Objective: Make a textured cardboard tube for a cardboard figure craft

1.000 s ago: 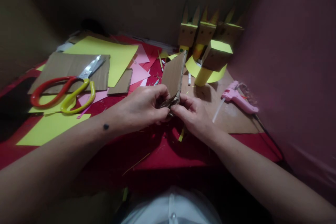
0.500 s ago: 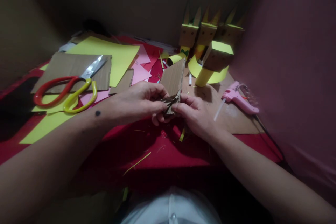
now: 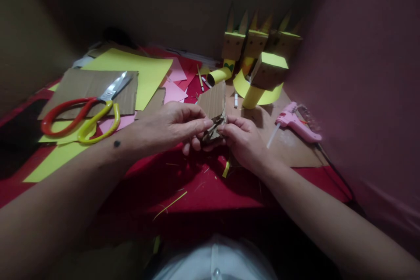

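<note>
A piece of corrugated cardboard [image 3: 212, 100] is held between my hands, its near end crumpled and torn. My left hand [image 3: 187, 127] grips its left side, the thumb lying on the crumpled part and the other fingers beneath. On the right edge, my right hand [image 3: 244, 140] pinches the same end between thumb and fingers. The far part of the piece is flat and sticks up away from me. Below the hands lie a yellow paper scrap [image 3: 226, 169] and thin trimmings on the red cloth [image 3: 210, 192].
Scissors [image 3: 108, 96] with red and yellow handles lie on cardboard and yellow paper [image 3: 131, 65] at left. A pink glue gun [image 3: 297, 122] rests at right on a cardboard sheet [image 3: 285, 153]. Several box-headed figures [image 3: 269, 68] stand behind, near a yellow paper roll [image 3: 219, 75].
The cardboard piece has tilted down slightly at its far end. My left thumb has moved further over the crumpled part. The whole view has shifted a little.
</note>
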`<state>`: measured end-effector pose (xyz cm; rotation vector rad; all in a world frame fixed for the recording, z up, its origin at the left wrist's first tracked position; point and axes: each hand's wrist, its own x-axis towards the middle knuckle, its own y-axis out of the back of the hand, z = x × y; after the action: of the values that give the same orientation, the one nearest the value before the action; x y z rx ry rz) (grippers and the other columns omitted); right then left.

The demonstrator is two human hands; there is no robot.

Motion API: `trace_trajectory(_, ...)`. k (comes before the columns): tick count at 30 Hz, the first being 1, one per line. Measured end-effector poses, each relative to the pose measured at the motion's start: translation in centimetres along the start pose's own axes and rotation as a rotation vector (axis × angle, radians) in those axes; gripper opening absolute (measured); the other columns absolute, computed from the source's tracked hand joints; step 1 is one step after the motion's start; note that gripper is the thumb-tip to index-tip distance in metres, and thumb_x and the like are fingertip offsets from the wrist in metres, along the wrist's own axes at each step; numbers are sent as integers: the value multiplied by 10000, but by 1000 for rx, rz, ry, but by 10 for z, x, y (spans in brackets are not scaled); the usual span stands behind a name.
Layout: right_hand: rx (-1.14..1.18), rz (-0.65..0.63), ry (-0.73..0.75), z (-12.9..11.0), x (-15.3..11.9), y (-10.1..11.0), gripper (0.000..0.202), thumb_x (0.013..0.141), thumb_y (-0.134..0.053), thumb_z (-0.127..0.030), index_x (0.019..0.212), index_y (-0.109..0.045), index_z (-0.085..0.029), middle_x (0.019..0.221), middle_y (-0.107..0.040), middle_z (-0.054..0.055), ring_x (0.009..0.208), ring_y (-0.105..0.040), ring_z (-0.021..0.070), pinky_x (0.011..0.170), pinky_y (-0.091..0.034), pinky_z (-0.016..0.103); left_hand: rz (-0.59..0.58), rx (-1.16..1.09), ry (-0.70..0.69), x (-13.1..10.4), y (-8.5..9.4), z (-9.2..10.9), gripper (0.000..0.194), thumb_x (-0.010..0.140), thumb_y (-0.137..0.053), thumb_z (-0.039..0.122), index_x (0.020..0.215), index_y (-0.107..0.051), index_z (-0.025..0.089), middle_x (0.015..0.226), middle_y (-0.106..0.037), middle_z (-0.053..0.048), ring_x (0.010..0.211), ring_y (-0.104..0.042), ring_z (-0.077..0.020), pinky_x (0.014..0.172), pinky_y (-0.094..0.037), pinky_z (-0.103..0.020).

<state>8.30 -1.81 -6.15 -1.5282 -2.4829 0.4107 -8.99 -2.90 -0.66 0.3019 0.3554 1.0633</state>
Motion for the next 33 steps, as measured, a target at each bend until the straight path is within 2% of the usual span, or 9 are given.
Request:
trace_trajectory(5,21,6,4,2,1,2,107,730,-614,-232,659,-543,-195,602,-559,-33,556,-561,117,564,-546,288,52,88,-134,0,-4,-4,165,802,-622,331,836,-588,173,747,-680,-16,663,-634,-146,562,-499,-235)
trace_trajectory(10,-2,-9,48,4,0,6,142,789,-586,-268,675,-539,-198,621,-535,-32,553,-517,109,564,-496,268,117,236,-231,1,-9,-8,186,744,-694,329,788,-572,196,679,-660,21,613,-600,-141,543,-446,-237)
trace_trajectory(13,-137,9,73,3,-2,7,167,793,-549,-264,644,-499,-207,601,-480,-32,569,-491,121,564,-465,262,164,306,-221,0,-10,-7,227,746,-693,369,741,-550,192,659,-620,26,603,-565,-138,535,-415,-240)
trace_trajectory(18,-347,29,88,-1,-6,7,153,770,-520,-238,624,-484,-213,607,-497,-16,637,-526,150,597,-469,271,166,363,-198,-2,-10,-8,232,827,-594,424,786,-550,201,682,-565,22,619,-522,-141,533,-388,-251)
trace_trajectory(25,-224,-18,70,-2,-7,4,135,735,-537,-171,624,-469,-205,584,-516,-42,543,-537,113,552,-485,258,120,397,-182,-1,-7,-13,197,866,-530,407,823,-546,215,711,-578,11,633,-526,-148,531,-384,-257)
trace_trajectory(29,-159,-30,60,-3,-7,1,139,718,-550,-151,615,-471,-200,580,-517,-51,536,-558,109,560,-508,262,165,487,-231,-1,-8,-12,181,869,-500,365,778,-529,212,664,-552,12,581,-492,-137,515,-373,-260)
trace_trajectory(33,-175,-33,62,-3,-7,2,107,742,-553,-174,654,-495,-195,598,-541,-49,516,-561,101,563,-499,263,237,547,-286,-3,-14,-10,126,847,-527,313,889,-544,196,764,-624,-13,637,-564,-149,569,-421,-267)
